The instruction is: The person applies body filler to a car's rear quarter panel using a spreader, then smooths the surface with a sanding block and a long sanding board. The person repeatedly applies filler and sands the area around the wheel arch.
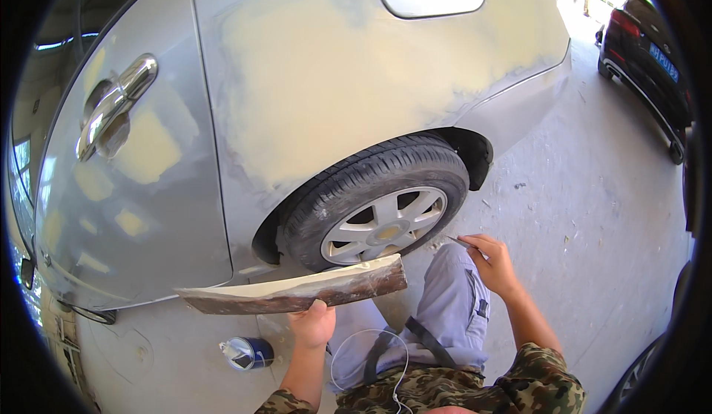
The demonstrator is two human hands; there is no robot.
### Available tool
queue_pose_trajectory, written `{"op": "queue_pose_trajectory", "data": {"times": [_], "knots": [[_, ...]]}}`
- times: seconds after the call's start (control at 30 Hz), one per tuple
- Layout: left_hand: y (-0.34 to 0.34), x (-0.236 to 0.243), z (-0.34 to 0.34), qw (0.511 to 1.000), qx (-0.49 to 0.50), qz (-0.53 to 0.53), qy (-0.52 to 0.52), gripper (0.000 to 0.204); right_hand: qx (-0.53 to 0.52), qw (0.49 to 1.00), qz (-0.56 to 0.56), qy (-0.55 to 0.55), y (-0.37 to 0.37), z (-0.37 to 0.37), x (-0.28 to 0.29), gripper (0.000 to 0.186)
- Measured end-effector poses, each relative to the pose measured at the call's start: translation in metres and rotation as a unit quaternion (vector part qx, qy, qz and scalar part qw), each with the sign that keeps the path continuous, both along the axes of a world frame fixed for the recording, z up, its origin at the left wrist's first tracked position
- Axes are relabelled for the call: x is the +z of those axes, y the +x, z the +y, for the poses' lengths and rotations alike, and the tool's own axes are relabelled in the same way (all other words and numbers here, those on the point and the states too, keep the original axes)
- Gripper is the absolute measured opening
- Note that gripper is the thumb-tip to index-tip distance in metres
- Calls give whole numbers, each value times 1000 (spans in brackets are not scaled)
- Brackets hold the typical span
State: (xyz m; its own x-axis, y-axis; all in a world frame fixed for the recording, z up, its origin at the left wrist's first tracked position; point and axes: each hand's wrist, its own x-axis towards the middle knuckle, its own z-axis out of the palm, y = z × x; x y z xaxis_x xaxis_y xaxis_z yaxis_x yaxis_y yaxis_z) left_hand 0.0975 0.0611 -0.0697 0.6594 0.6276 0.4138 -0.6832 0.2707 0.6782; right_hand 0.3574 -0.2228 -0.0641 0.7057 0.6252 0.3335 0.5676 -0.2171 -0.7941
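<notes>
Board holds cream paste below the wheel, clamped by the left hand, while at the wheel's lower right the right hand pinches a thin tool, apparently mid-spreading, with steady scooping called for next.

Two hands (a pair), one board, one tin

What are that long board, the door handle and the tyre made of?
Board: perhaps wood, dull, its dark brown face streaked. Door handle: mirrorlike chrome finish with bright reflections; metal or plated plastic. Tyre: matte dark rubber, apparently, given its grooved tread.
</notes>
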Motion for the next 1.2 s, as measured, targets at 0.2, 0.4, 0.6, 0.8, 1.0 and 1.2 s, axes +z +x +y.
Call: {"op": "queue_pose_trajectory", "data": {"times": [0.2,0.4,0.6,0.8,1.0,1.2], "knots": [[12,-14,-10,998,-1,51,39,51,-83,993,71,34,-3,-24,-41,33],[29,-23,-24,994,-25,70,77,57,-140,986,81,50,7,-35,-61,35],[50,-19,-42,989,-8,105,101,47,-220,939,192,182,22,-42,-65,25],[66,-28,-51,988,-37,136,63,44,-206,856,325,345,34,-54,-61,24],[72,-36,-54,970,0,188,155,43,-171,803,403,404,26,-54,-82,27],[76,-30,-54,970,4,179,164,44,-169,774,448,415,18,-49,-96,28]]}}
